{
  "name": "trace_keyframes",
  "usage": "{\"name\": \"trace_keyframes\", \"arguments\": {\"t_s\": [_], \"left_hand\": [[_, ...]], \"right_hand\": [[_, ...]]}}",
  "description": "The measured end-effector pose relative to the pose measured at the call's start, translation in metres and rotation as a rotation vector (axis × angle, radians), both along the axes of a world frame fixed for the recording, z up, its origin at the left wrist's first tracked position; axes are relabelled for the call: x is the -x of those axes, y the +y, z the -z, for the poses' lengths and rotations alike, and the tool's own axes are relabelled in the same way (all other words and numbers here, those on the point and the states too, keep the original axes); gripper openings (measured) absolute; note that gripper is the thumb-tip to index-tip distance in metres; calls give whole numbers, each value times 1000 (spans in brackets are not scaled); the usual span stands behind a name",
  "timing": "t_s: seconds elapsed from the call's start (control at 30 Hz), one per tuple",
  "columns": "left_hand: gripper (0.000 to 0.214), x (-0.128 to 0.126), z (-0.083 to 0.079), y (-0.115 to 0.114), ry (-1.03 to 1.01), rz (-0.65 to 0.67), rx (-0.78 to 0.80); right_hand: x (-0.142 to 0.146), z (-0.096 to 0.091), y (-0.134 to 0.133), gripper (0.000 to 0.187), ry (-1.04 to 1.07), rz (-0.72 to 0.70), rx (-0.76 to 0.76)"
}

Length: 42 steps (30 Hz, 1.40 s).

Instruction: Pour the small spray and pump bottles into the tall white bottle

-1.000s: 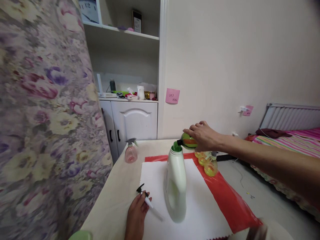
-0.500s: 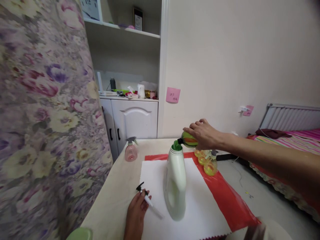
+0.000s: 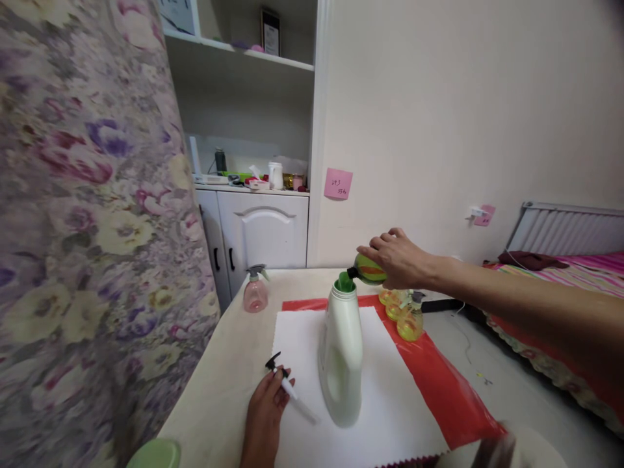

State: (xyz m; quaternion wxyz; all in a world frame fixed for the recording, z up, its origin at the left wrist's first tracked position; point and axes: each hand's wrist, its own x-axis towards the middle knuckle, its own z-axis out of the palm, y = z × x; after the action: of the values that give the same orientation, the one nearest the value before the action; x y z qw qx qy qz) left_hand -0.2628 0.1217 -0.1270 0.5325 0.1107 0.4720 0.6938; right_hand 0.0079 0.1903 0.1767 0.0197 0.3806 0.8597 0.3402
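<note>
My right hand (image 3: pixel 397 260) grips a green bottle (image 3: pixel 369 269) tipped on its side, its black neck at the mouth of a large pale jug. Green shows inside the opening of that jug (image 3: pixel 344 344), which stands upright on a white sheet (image 3: pixel 392 390). Down at the left, my left hand (image 3: pixel 267 400) is closed around a pump dispenser head (image 3: pixel 285 383) with a black top and a clear tube pointing to the lower right. The palm side of the right hand is hidden.
A pink spray bottle (image 3: pixel 256 291) stands at the table's back left. Several bottles of yellow liquid (image 3: pixel 409 324) line the right side on a red sheet (image 3: pixel 453 390). A green lid-like object (image 3: pixel 155 454) lies front left. A floral curtain (image 3: pixel 97 227) hangs at left.
Both hands keep almost the same pose, the green bottle still tipped at the jug's mouth. The whole view has shifted very slightly.
</note>
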Motion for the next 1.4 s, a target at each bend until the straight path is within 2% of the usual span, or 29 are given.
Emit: {"name": "trace_keyframes", "arguments": {"t_s": [0.4,0.77,1.4], "left_hand": [[17,0,-1,-1,15,10,-1],[16,0,1,-2,6,18,-22],[15,0,2,-2,4,23,-39]], "right_hand": [[4,-3,0,66,-42,-23,-38],[9,-8,-4,69,-71,-25,-23],[21,-11,-10,48,-224,-132,-221]]}}
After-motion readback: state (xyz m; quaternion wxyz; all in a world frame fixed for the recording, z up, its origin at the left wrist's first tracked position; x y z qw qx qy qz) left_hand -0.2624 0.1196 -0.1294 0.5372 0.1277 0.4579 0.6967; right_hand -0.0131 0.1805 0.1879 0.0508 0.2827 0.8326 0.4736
